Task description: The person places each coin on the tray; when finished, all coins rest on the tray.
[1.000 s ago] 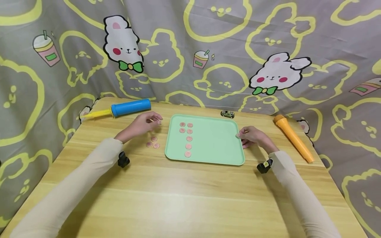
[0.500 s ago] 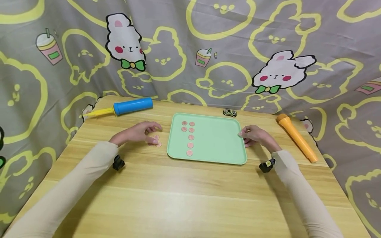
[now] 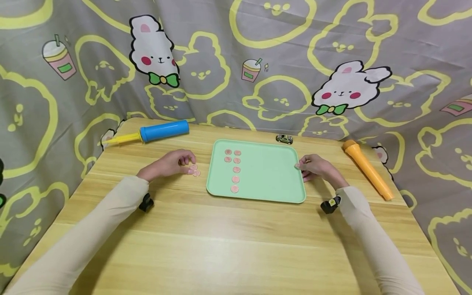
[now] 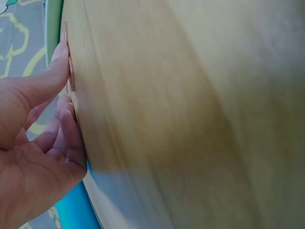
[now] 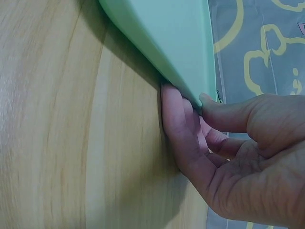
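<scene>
Beside the tray's left end my left hand [image 3: 170, 163] bends over a few copper-coloured coins [image 3: 197, 173] lying on the table. The thumb [image 4: 56, 62] reaches down to the coins in the left wrist view, while the other fingers curl loosely near the tabletop. Part of this small group is hidden by the hand. On the light green tray [image 3: 269, 172] lie several more coins [image 3: 235, 179], a longer column with a short one to its left. My right hand [image 3: 313, 167] pinches the tray's right rim, thumb on top and fingers underneath, as the right wrist view shows.
At the back left lies a blue pump [image 3: 164, 131] with a yellow nozzle. A small toy car [image 3: 284, 139] stands behind the tray. An orange microphone-shaped toy [image 3: 368, 170] lies at the right. A patterned grey curtain [image 3: 217, 57] hangs around the table's far edge.
My left hand has come down from above onto the loose coins, and they have shifted slightly away from me. My right hand has kept its grip on the tray's rim.
</scene>
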